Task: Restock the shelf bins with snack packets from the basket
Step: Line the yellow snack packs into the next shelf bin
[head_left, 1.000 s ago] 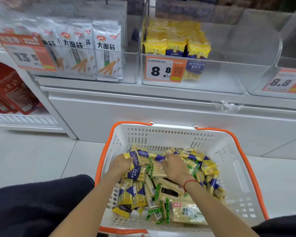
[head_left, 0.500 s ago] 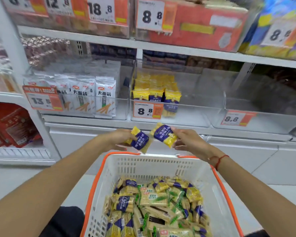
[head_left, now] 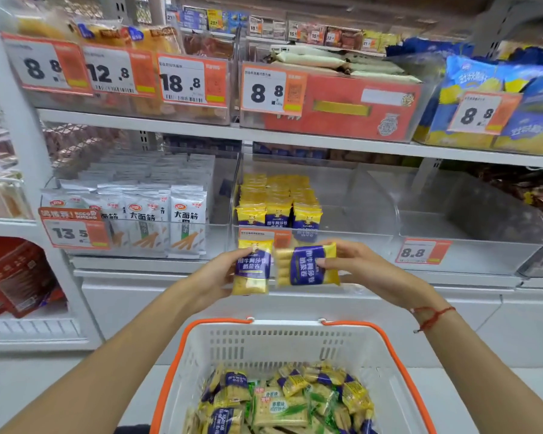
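Left hand (head_left: 220, 270): fingers curled round an upright yellow-and-purple packet (head_left: 252, 267).
Right hand (head_left: 355, 264): pinching a second packet (head_left: 308, 264) turned sideways.
Position: both raised before the clear bin (head_left: 342, 239) holding matching stock; more lie in the basket (head_left: 295, 343).
Handling: likely light, crinkly, slippery film over brittle biscuits; hold by the edges, gently.

white noodle-snack packs (head_left: 157, 220) | orange carton (head_left: 342, 108) | blue bags (head_left: 499, 98)

Both arms reach forward, left grip (head_left: 223, 270) and right grip (head_left: 348, 261) curled, pinching.
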Motion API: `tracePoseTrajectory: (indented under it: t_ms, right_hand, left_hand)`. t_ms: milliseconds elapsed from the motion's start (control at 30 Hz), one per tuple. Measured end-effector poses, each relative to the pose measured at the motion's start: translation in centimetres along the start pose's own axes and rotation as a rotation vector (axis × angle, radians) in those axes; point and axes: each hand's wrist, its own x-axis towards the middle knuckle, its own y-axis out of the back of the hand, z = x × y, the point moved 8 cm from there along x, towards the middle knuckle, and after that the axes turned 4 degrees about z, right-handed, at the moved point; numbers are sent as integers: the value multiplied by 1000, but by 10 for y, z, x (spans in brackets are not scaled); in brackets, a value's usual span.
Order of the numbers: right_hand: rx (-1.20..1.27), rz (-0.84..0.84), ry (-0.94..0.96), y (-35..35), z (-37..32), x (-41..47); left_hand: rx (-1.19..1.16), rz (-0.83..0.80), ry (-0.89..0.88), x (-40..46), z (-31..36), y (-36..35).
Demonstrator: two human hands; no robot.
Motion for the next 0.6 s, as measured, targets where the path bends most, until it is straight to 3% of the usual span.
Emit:
tracePoseTrajectory:
  t_ms: [100, 233, 367, 600]
  right_hand:
    - [-107, -106, 12, -10, -10, -3]
    - [-149, 34, 86, -21, -15, 9]
    - [-359, 134, 218, -24, -25, 14]
    - [-697, 255, 360, -29, -30, 12]
  left_hand:
    - [86, -31, 73, 2, -9, -9]
    - [241, -155, 84, -9, -17, -34]
    - [89, -308, 78, -17, -12, -54]
    - [161, -362, 84, -15, -17, -60]
